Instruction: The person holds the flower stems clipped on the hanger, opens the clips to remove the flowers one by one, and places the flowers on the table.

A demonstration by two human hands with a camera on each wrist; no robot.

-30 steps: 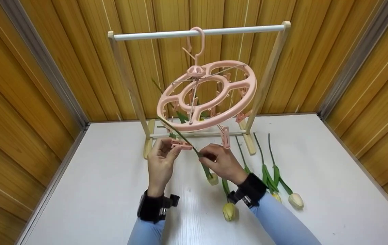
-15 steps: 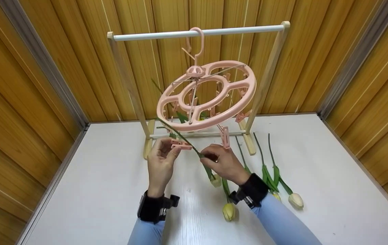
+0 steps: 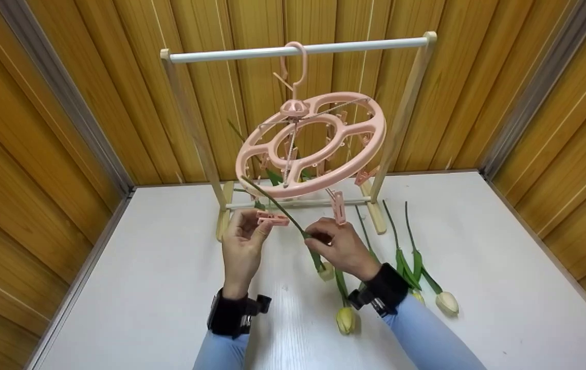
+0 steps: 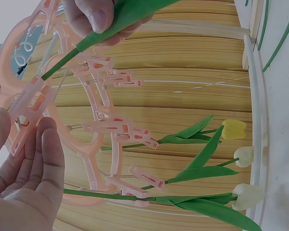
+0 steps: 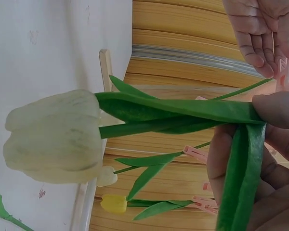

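Observation:
My left hand pinches a pink clothespin at its handle end, below the near left rim of a round pink hanger. With thumb and fingers my right hand holds a white artificial tulip around its leaf base. The flower points down toward me, and the green stem slants up left past the clothespin's tip. In the left wrist view the stem meets the clothespin's jaw end; whether it lies between the jaws I cannot tell. Clipped beyond hang a yellow tulip and two white tulips.
The hanger hooks over the white bar of a wooden-legged rack. More clothespins dangle around it, one right above my right hand. On the white table lie several tulips, among them a yellow one and a white one.
My right hand has shifted slightly right with the tulip, and the stem's angle has changed a little. The left hand still pinches the clothespin in nearly the same place.

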